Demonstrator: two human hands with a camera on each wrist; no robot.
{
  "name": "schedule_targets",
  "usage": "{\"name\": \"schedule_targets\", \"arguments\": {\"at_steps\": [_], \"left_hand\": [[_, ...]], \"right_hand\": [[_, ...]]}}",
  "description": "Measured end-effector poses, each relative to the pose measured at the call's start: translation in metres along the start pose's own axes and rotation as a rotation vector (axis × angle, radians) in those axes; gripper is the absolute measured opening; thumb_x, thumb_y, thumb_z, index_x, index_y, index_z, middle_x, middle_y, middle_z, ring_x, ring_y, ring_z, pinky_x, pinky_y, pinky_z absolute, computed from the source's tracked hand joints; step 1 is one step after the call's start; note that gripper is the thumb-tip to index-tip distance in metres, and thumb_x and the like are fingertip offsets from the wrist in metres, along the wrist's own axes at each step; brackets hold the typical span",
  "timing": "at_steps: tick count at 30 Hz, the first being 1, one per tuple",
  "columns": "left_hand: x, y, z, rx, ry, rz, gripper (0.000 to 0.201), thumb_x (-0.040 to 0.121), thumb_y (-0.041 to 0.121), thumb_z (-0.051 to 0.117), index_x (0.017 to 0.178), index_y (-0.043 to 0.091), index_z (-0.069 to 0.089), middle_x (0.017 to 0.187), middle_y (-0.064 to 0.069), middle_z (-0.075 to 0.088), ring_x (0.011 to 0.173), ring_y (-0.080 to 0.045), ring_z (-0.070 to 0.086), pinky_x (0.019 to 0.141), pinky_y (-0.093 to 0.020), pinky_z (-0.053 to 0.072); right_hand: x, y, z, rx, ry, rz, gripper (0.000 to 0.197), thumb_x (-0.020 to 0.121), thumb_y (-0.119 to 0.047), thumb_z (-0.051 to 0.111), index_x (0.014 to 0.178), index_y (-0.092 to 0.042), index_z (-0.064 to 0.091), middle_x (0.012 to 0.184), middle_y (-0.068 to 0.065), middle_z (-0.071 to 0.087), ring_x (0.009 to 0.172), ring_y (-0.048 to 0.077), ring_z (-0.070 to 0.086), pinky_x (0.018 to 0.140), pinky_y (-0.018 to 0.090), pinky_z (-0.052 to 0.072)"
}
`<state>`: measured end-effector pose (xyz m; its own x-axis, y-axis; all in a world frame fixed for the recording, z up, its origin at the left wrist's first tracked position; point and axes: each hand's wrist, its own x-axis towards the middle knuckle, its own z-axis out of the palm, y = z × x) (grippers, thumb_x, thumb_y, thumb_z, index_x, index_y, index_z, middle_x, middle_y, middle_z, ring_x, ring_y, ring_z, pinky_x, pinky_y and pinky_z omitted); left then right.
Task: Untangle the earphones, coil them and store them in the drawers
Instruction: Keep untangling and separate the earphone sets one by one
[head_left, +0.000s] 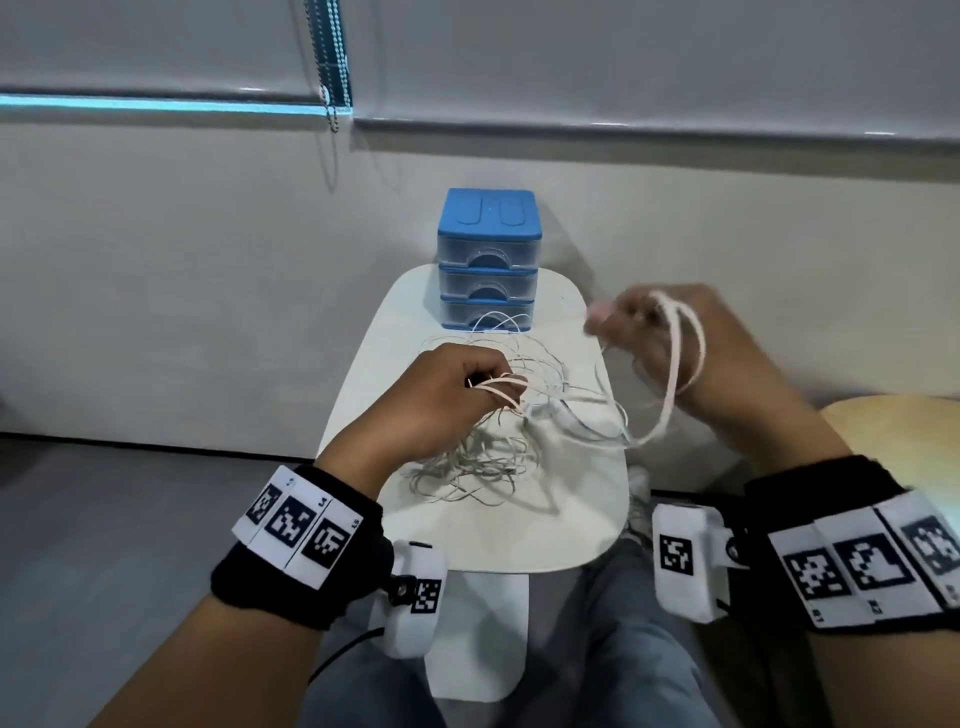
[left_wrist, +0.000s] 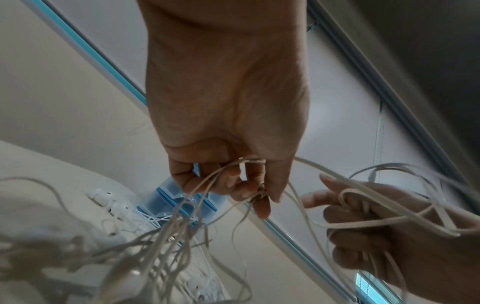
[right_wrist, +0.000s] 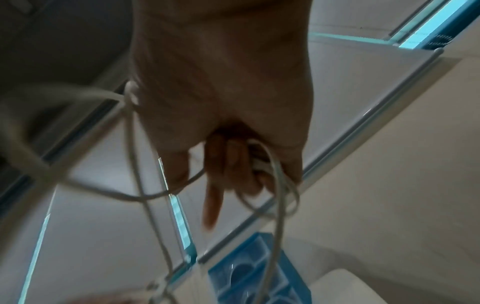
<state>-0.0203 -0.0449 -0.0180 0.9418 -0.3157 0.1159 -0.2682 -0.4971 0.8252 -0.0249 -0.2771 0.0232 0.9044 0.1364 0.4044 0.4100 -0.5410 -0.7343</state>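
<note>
The left hand hangs low over the middle of the tabletop, knuckles up, its fingers curled down and pinching several pale strands of the earphones at the fingertips; the left wrist view shows the thumb and fingers closed on a small bunch of cords that falls away beneath them into the heap. The right hand is raised higher and further to the right, blurred, with a loop of cord wound around the fingers and across the back of the hand; in the right wrist view most fingers are folded in on the cord while one points straight down, so this hand too is clamped on the cable. A slack run of cord sags between the two hands, which are held well apart. Below them the rest of the earphones lies as a loose tangle of white and grey wire spread on the white tabletop, with earbuds visible at its edge in the left wrist view. At the far end of the tabletop stands a small blue set of drawers, three clear-fronted drawers stacked, all pushed in, a few strands lying just in front of the lowest one. Both wrists wear black bands with printed markers.
</note>
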Motion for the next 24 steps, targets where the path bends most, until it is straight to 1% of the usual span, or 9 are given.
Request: {"name": "schedule_targets", "arguments": {"at_steps": [3,5,8,11,14,16,18,20,24], "left_hand": [[-0.001,-0.001,-0.003,-0.034,0.054,0.025,0.023,0.097,0.032,0.068,0.078,0.018,0.07,0.075,-0.006,0.065,0.069,-0.015,0.05,0.069,-0.027,0.039],[-0.001,0.0,-0.003,-0.045,0.076,0.038,0.023,0.097,0.03,0.068,0.078,0.016,0.068,0.066,0.006,0.055,0.063,-0.008,0.044,0.062,-0.022,0.036],[-0.002,0.0,-0.002,-0.04,0.087,0.057,0.022,0.097,0.026,0.068,0.08,0.013,0.067,0.065,0.004,0.051,0.061,-0.008,0.04,0.06,-0.024,0.034],[0.0,-0.004,-0.003,-0.024,0.074,0.031,0.014,0.095,0.024,0.07,0.083,0.017,0.07,0.072,-0.009,0.06,0.066,-0.011,0.046,0.065,-0.03,0.038],[0.003,-0.006,-0.005,0.026,0.067,-0.042,0.014,0.095,0.028,0.07,0.082,0.023,0.07,0.072,0.0,0.061,0.064,-0.011,0.047,0.065,-0.029,0.038],[0.004,-0.008,-0.006,0.038,0.067,-0.067,0.015,0.095,0.026,0.07,0.081,0.028,0.07,0.076,0.004,0.067,0.066,-0.013,0.055,0.066,-0.029,0.043],[0.002,-0.012,-0.008,0.048,0.047,-0.074,0.013,0.095,0.029,0.071,0.082,0.03,0.07,0.082,-0.004,0.071,0.07,-0.016,0.058,0.068,-0.03,0.045],[-0.001,-0.015,-0.01,0.051,0.019,-0.084,0.009,0.095,0.031,0.071,0.086,0.03,0.07,0.08,-0.007,0.066,0.067,-0.013,0.053,0.067,-0.028,0.043],[-0.003,-0.014,-0.018,0.008,0.055,-0.086,0.004,0.098,0.026,0.067,0.096,0.025,0.071,0.07,0.008,0.059,0.055,-0.001,0.052,0.059,-0.018,0.043]], "right_hand": [[-0.006,-0.001,0.018,-0.091,-0.277,-0.023,0.045,0.092,-0.042,0.072,0.062,-0.011,0.061,0.054,-0.003,0.047,0.056,0.009,0.039,0.056,0.031,0.035],[-0.007,0.0,0.027,-0.067,-0.332,0.002,0.037,0.089,-0.046,0.073,0.071,-0.014,0.07,0.057,-0.005,0.057,0.058,0.007,0.046,0.059,0.03,0.039],[-0.005,0.001,0.037,-0.084,-0.352,-0.038,0.031,0.091,-0.042,0.071,0.078,-0.014,0.073,0.056,-0.007,0.057,0.054,0.004,0.045,0.056,0.022,0.034],[0.0,0.002,0.04,-0.096,-0.299,-0.097,0.03,0.097,-0.037,0.066,0.076,-0.016,0.072,0.062,-0.005,0.062,0.059,0.01,0.052,0.059,0.026,0.039],[0.003,-0.005,0.038,0.034,-0.214,-0.121,0.025,0.097,-0.026,0.067,0.073,-0.021,0.071,0.063,-0.005,0.063,0.059,0.005,0.051,0.059,0.021,0.038],[0.004,-0.013,0.034,0.134,-0.179,-0.122,0.02,0.096,-0.015,0.066,0.078,-0.013,0.073,0.06,-0.009,0.061,0.057,0.001,0.049,0.057,0.017,0.037],[0.005,-0.016,0.026,0.15,-0.096,-0.117,0.021,0.097,-0.009,0.064,0.078,-0.008,0.073,0.053,-0.013,0.055,0.053,0.003,0.044,0.054,0.016,0.034],[0.006,-0.009,0.014,0.069,0.008,-0.084,0.023,0.097,-0.013,0.064,0.075,-0.01,0.072,0.052,-0.007,0.052,0.053,0.005,0.042,0.053,0.021,0.033],[0.003,0.017,-0.012,-0.214,0.03,0.163,0.019,0.091,-0.018,0.065,0.076,-0.007,0.069,0.068,0.02,0.058,0.063,0.018,0.047,0.06,0.032,0.036]]}}
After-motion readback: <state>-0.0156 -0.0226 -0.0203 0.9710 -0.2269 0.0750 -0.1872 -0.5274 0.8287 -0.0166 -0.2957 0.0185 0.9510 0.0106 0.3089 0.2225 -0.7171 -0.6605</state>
